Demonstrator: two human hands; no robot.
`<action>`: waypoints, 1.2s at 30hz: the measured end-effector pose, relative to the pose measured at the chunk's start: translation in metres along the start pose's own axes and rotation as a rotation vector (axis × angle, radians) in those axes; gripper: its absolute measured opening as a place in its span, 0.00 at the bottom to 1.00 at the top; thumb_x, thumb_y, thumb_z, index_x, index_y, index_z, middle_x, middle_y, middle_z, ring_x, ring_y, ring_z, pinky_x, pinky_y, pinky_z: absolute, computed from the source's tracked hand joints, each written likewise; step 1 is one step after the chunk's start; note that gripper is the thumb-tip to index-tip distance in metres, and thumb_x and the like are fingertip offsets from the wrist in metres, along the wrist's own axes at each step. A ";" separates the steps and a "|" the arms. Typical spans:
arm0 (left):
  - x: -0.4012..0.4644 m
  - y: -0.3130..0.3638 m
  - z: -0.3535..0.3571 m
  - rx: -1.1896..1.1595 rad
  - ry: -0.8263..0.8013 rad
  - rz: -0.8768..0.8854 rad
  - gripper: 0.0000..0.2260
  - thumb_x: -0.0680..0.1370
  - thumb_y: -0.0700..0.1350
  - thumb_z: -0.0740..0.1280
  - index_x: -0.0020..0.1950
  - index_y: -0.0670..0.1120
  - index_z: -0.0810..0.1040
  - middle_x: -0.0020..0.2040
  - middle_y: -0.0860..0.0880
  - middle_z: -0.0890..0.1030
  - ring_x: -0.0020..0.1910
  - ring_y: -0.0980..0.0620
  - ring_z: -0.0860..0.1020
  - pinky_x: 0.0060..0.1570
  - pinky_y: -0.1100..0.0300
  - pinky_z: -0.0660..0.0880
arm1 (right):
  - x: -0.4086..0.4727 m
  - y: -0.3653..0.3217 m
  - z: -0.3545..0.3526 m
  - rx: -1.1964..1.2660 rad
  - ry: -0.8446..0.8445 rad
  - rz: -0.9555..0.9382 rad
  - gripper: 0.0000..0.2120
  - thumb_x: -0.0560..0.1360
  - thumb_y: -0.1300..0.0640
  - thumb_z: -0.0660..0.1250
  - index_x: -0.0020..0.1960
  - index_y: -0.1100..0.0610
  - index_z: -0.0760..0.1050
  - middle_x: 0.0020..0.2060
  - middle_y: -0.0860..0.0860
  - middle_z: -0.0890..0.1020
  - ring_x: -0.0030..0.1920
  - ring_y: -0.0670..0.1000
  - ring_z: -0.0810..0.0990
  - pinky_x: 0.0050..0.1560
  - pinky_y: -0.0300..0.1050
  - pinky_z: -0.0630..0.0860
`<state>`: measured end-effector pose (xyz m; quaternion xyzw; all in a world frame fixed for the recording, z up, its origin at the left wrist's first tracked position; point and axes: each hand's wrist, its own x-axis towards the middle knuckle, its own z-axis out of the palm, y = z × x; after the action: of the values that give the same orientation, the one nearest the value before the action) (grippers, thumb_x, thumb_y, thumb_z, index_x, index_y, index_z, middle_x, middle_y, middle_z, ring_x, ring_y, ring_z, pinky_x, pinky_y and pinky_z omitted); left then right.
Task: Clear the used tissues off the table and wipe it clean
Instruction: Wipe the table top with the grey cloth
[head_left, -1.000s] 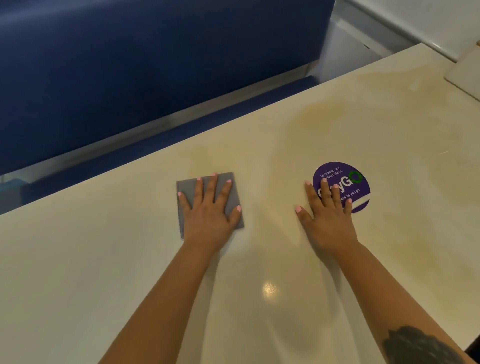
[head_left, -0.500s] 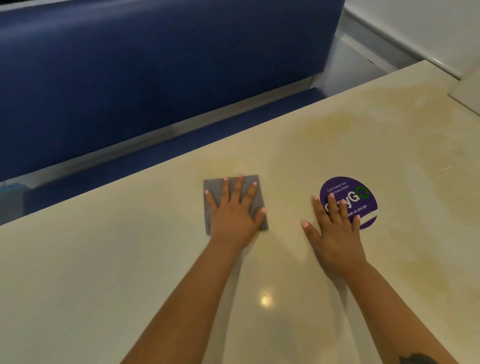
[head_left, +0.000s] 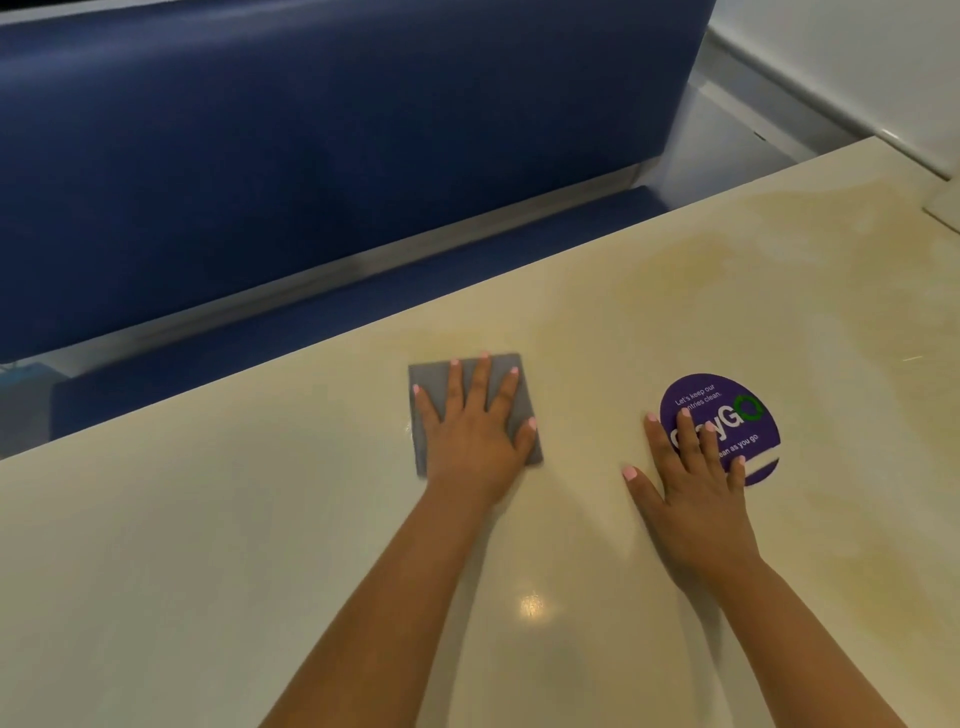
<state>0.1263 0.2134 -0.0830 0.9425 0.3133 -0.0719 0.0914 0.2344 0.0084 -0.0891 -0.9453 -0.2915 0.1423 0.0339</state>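
My left hand lies flat, fingers spread and straight, forearm reaching forward. My right hand lies flat too, fingers fanned, thumb out leftward.

Purple sticker reads "Let's keep our… clean".

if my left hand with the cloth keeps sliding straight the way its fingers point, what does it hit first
Likely nothing on the table. The left hand lies flat on the cloth, fingers pointing at the far edge; bare tabletop runs there, then the blue bench beyond, apparently lower.
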 end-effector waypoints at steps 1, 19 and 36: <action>0.009 -0.007 -0.003 0.001 -0.001 -0.027 0.28 0.79 0.62 0.44 0.76 0.57 0.37 0.77 0.51 0.37 0.75 0.45 0.37 0.69 0.34 0.38 | 0.000 0.000 0.000 -0.002 -0.001 -0.001 0.32 0.74 0.32 0.35 0.74 0.41 0.35 0.77 0.47 0.40 0.76 0.51 0.36 0.72 0.53 0.34; 0.051 -0.037 -0.015 -0.001 0.015 -0.052 0.27 0.79 0.62 0.44 0.76 0.56 0.40 0.78 0.50 0.40 0.76 0.44 0.39 0.69 0.34 0.38 | 0.001 0.000 0.000 0.010 -0.008 0.016 0.31 0.72 0.32 0.36 0.72 0.38 0.33 0.75 0.44 0.39 0.76 0.50 0.36 0.73 0.54 0.37; 0.077 -0.043 -0.018 -0.059 0.066 -0.086 0.28 0.79 0.62 0.45 0.76 0.56 0.43 0.78 0.50 0.43 0.76 0.43 0.40 0.69 0.33 0.41 | 0.001 0.002 0.000 0.009 -0.019 0.028 0.34 0.69 0.28 0.32 0.72 0.37 0.33 0.72 0.41 0.36 0.73 0.46 0.33 0.71 0.50 0.34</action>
<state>0.1629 0.2952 -0.0857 0.9269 0.3584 -0.0354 0.1054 0.2360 0.0076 -0.0894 -0.9478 -0.2778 0.1529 0.0335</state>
